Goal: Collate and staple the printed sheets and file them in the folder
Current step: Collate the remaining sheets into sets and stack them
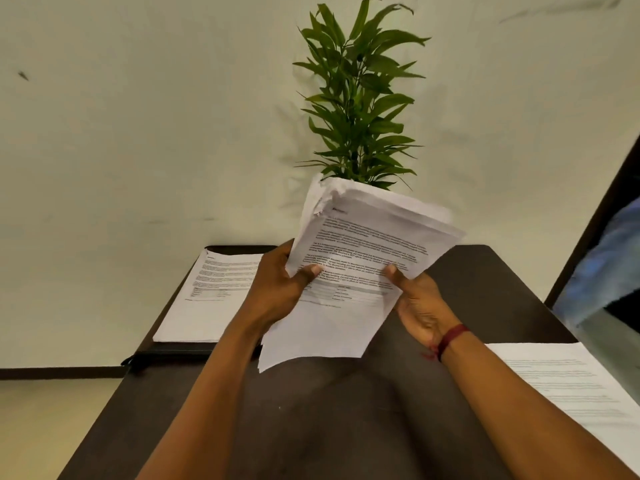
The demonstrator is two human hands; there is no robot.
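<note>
Two hands, left hand (277, 289) and right hand (419, 303), around the raised sheets (360, 258).

left hand (277, 289) and right hand (420, 303) holding printed sheets (353, 258) above table (485, 278)

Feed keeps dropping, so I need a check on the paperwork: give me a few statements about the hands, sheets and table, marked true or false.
1. The left hand and the right hand both hold the bundle of sheets. True.
2. The bundle lies flat on the table. False: it is held up above it.
3. A second stack of sheets lies on the dark folder at the left. True.
4. A stapler is clamped on the bundle. False: no stapler is in view.
</note>
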